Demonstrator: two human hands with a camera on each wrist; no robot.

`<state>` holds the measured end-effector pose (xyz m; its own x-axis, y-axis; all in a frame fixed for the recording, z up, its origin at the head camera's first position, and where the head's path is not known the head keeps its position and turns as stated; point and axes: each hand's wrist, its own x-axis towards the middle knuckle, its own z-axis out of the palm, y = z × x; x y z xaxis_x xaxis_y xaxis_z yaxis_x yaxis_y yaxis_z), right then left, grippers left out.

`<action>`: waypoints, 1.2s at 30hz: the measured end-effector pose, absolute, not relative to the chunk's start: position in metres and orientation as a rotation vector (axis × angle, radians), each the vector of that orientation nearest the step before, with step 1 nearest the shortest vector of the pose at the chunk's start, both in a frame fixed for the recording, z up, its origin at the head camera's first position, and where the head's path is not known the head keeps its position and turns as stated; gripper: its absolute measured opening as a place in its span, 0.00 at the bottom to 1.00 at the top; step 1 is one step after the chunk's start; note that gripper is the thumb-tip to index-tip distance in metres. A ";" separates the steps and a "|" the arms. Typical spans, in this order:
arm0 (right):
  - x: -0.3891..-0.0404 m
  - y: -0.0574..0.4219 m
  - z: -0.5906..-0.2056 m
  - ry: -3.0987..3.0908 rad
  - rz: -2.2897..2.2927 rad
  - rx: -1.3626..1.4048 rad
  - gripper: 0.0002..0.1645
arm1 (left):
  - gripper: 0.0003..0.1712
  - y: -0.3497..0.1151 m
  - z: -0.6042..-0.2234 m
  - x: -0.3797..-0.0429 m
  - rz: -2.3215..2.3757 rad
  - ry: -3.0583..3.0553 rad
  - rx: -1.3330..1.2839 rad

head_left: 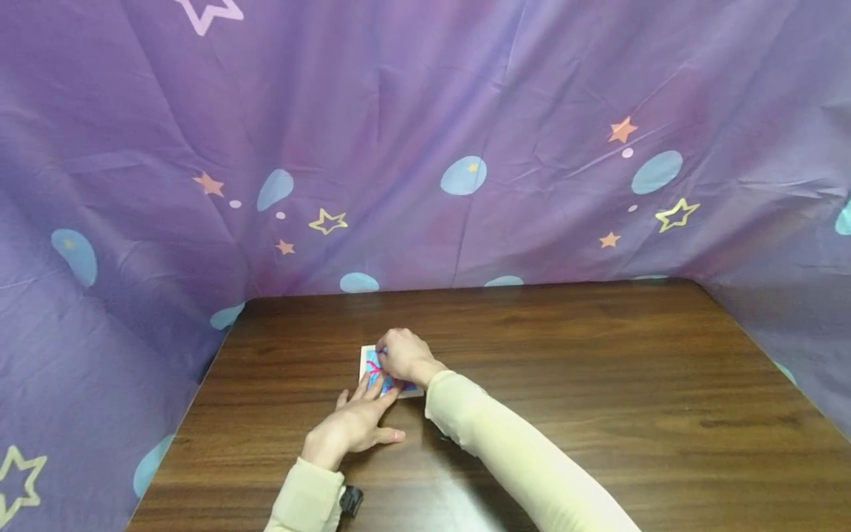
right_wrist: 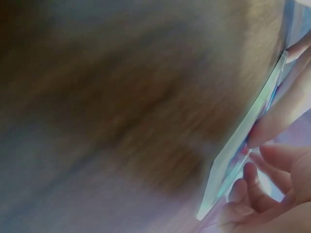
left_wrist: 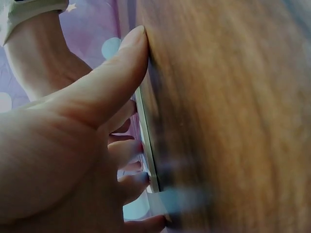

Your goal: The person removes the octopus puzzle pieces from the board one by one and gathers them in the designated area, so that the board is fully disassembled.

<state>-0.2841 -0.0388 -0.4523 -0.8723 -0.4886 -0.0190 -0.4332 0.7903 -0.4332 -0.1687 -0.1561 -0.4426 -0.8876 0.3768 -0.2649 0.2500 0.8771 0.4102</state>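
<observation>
A thin, flat picture board [head_left: 364, 360] with a white border and a blue and pink design lies on the table, partly covered by both hands. My left hand [head_left: 349, 427] rests with spread fingers on its near part, the thumb out to the side over the wood. Over the far right part of the board is my right hand [head_left: 404, 356], its fingers bent down to the surface. In the right wrist view the board's pale edge [right_wrist: 223, 160] runs beside bent fingertips [right_wrist: 253, 177]; I cannot tell whether they pinch a small piece.
The dark wood-grain table [head_left: 565, 362] extends on both sides of the board. A purple cloth [head_left: 412, 96] with stars and blue ovals hangs behind the table and along its sides. A small black device [head_left: 351, 501] sits at the left cuff.
</observation>
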 end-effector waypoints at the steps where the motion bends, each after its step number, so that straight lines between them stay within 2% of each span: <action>1: -0.284 -0.040 -0.452 2.847 -0.648 -0.717 0.14 | 0.46 -0.157 -0.442 -0.169 0.532 2.706 0.475; 16: -0.288 -0.043 -0.445 2.809 -0.806 -0.550 0.09 | 0.40 -0.170 -0.440 -0.176 0.606 2.648 0.530; 24: -0.287 -0.043 -0.454 2.784 -0.828 -0.519 0.07 | 0.37 -0.172 -0.441 -0.173 0.636 2.646 0.534; 36: -0.283 -0.045 -0.451 2.774 -0.763 -0.469 0.09 | 0.33 -0.168 -0.441 -0.176 0.657 2.666 0.501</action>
<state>-0.2831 -0.0446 -0.4509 -0.9233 -0.3610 -0.1310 -0.2431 0.8135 -0.5283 -0.1759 -0.1680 -0.4406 -0.8766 0.4135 -0.2461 0.2517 0.8299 0.4980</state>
